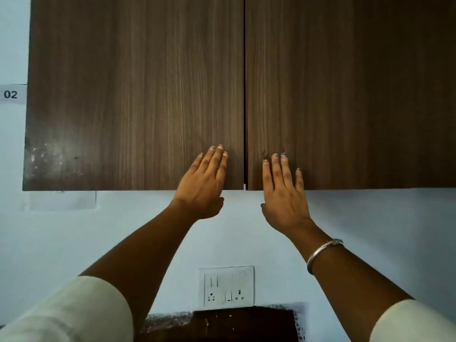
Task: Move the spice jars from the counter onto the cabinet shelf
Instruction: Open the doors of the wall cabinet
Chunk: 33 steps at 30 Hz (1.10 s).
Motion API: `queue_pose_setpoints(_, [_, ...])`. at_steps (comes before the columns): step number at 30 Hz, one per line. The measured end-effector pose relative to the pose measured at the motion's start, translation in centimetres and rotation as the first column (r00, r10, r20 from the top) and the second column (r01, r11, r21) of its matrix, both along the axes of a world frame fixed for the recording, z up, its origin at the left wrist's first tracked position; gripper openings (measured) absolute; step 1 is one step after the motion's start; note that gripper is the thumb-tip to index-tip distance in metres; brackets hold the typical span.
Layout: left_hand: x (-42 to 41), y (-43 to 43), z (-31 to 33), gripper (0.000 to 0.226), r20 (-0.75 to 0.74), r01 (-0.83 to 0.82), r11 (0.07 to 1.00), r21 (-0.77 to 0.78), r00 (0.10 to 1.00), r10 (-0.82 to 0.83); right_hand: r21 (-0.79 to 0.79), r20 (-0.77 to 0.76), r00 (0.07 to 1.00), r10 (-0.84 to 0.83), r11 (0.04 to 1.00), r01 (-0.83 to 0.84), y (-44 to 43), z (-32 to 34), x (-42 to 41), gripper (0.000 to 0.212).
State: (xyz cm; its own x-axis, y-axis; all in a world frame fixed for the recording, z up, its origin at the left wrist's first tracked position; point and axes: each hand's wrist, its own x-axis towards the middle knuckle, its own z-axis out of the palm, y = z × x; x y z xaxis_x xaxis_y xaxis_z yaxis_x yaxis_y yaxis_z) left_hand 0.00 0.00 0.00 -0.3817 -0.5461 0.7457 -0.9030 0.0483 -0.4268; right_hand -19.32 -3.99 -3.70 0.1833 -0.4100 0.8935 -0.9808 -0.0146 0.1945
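Note:
A dark wood wall cabinet fills the upper view, with its left door (133,95) and right door (350,95) both closed. My left hand (204,183) lies flat with straight fingers against the lower right corner of the left door. My right hand (283,191) lies flat the same way on the lower left corner of the right door, a metal bangle (323,253) on its wrist. Neither hand holds anything. No spice jars and no shelf are visible.
A white switch and socket plate (226,286) sits on the pale wall below the cabinet. A dark counter surface (222,324) shows at the bottom edge. A paper label reading 02 (11,94) hangs on the wall at far left.

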Motion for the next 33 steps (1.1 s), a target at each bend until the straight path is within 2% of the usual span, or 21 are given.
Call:
queue_pose_setpoints(2, [-0.9, -0.9, 0.1, 0.092, -0.017, 0.023, 1.000, -0.004, 1.000, -0.023, -0.064, 0.021, 1.000, -0.008, 0.998, 0.009, -0.7, 0.2, -0.1, 0.102])
queue_pose_setpoints(6, [-2.9, -2.5, 0.1, 0.088, -0.013, 0.108, 0.993, -0.051, 0.994, -0.109, -0.211, -0.031, 0.999, -0.037, 0.977, 0.030, -2.5, 0.5, -0.5, 0.106])
queue_pose_setpoints(9, [-4.2, -3.5, 0.5, 0.085, -0.109, 0.191, 0.976, -0.100, 0.973, -0.202, -0.280, -0.020, 0.999, -0.043, 0.959, 0.036, -3.4, 0.9, -0.4, 0.106])
queue_pose_setpoints(13, [-5.6, -4.6, 0.6, 0.084, -0.097, 0.265, 0.959, -0.101, 0.957, -0.275, -0.290, 0.002, 0.999, -0.037, 0.956, 0.036, -4.7, 1.4, 0.1, 0.101])
queue_pose_setpoints(20, [-6.3, -5.4, -0.4, 0.083, -0.232, 0.364, 0.928, -0.081, 0.898, -0.373, -0.279, -0.017, 0.999, 0.037, 0.959, -0.041, -5.6, 1.2, 0.4, 0.099])
queue_pose_setpoints(24, [-6.6, -4.6, 0.3, 0.092, -0.332, 0.438, 0.899, 0.017, 0.850, -0.408, -0.265, -0.033, 0.999, 0.006, 0.964, -0.014, -5.0, 1.1, 0.3, 0.095])
queue_pose_setpoints(28, [-6.7, -2.8, 0.6, 0.097, -0.390, 0.563, 0.819, 0.110, 0.783, -0.486, -0.233, -0.035, 0.999, 0.001, 0.972, -0.009, -3.4, 1.0, 0.0, 0.098])
queue_pose_setpoints(31, [-6.7, -1.8, 0.7, 0.086, -0.328, 0.581, 0.810, 0.083, 0.783, -0.528, -0.224, -0.036, 0.999, 0.010, 0.975, -0.018, -1.9, 1.1, -0.4, 0.094])
queue_pose_setpoints(33, [-6.8, -1.1, 0.9, 0.077, -0.212, 0.532, 0.846, 0.037, 0.831, -0.514, -0.235, -0.055, 0.998, 0.008, 0.972, -0.021, -0.5, 1.2, -0.9, 0.092])
